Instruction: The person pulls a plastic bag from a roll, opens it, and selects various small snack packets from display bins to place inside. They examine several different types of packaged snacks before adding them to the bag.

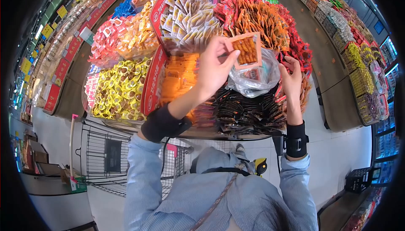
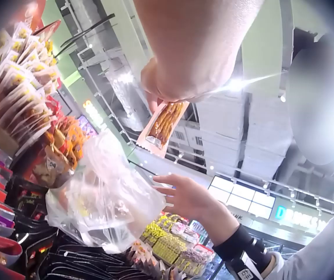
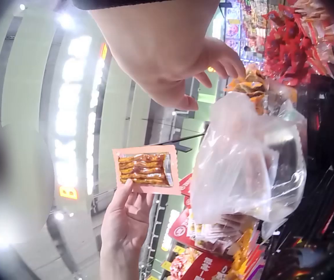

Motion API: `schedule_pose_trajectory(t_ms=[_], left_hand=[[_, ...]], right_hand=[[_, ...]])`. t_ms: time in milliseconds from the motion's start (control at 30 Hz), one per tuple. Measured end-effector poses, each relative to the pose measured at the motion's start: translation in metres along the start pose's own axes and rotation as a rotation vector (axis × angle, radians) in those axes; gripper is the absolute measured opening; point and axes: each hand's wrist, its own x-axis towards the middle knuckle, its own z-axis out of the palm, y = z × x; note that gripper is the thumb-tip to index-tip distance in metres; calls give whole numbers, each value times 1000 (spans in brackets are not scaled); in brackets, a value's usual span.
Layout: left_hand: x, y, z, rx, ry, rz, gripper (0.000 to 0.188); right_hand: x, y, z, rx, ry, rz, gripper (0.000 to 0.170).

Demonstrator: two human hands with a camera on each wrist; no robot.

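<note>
My left hand (image 1: 216,64) pinches a small snack packet (image 1: 246,50) by one edge, between thumb and fingers. The packet has a pale pink border and a clear window with brown strips inside. A translucent plastic bag (image 1: 253,79) sits on black packets (image 1: 249,112), with another packet showing through its film. Beside the bag is my right hand (image 1: 292,78), its fingers spread and loosely bent, holding nothing. From the right wrist view, the right hand (image 3: 172,64) hovers by the top of the bag (image 3: 237,157), while the left hand (image 3: 126,224) holds the packet (image 3: 146,169) upright.
Bulk snacks fill the display: orange packets (image 1: 179,72), white packets (image 1: 187,20) and yellow-wrapped pieces (image 1: 122,89). Red divider boards (image 1: 155,81) stand between sections. A wire shopping cart (image 1: 105,155) is at the lower left. More stocked shelves (image 1: 358,62) line the right side.
</note>
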Motion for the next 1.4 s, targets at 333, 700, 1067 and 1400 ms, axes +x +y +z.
schedule_pose_trajectory(t_ms=[333, 700, 1067, 1400], left_hand=[[4, -74, 31, 519, -417, 289, 17], [7, -100, 46, 1109, -821, 585, 17], [4, -116, 51, 1120, -900, 381, 14], [15, -32, 8, 868, -604, 507, 26]], right_hand=[[17, 55, 6, 208, -125, 165, 25], [9, 39, 3, 232, -35, 121, 23], [8, 50, 0, 278, -68, 134, 22], [6, 34, -4, 57, 46, -1, 31]])
